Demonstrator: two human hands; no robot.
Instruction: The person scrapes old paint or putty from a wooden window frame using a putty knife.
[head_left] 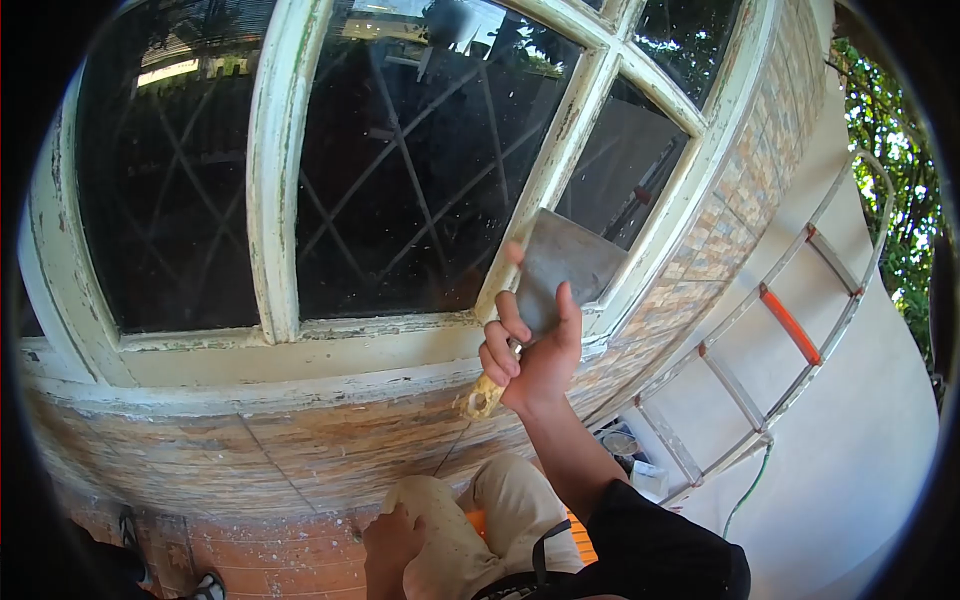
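Steel scraper (565,268) gripped by R hand (530,355) on window frame (545,180) | L hand (390,545) resting, state unclear

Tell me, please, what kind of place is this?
Probably the outside of a house under repair. The right hand holds a scraper against a window frame with peeling white paint, set in a tiled wall. A ladder leans nearby, and trees show in sunlight.

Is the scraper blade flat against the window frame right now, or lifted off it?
Against it: the scraper in the right hand lies with its blade across the white window frame bar; actual pressure cannot be told.
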